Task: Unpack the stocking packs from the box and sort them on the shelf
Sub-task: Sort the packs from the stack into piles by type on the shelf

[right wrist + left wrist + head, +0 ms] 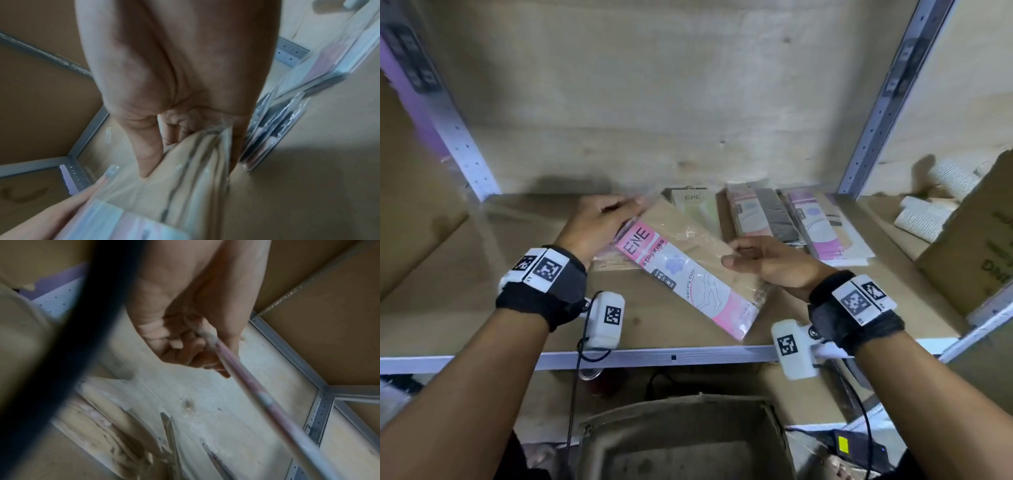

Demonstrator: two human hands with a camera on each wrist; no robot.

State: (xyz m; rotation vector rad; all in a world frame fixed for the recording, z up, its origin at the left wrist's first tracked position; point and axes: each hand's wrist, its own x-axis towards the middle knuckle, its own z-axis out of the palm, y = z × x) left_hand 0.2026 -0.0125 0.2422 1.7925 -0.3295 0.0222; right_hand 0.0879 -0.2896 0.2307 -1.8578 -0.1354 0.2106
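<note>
Currently both hands hold one pink stocking pack [688, 274] above the shelf [482, 308]: left hand [599, 226] pinches its far-left end, right hand [767, 263] grips the right edge. Best to square it, then lay it left of the sorted packs [784, 222], edges aligned, no overlap.

— What are the two hands holding?
— The left hand [599, 226] and right hand [767, 263] grip a long pink-and-tan plastic stocking pack [688, 270] (tilted) over the brown wooden shelf [465, 291].
</note>
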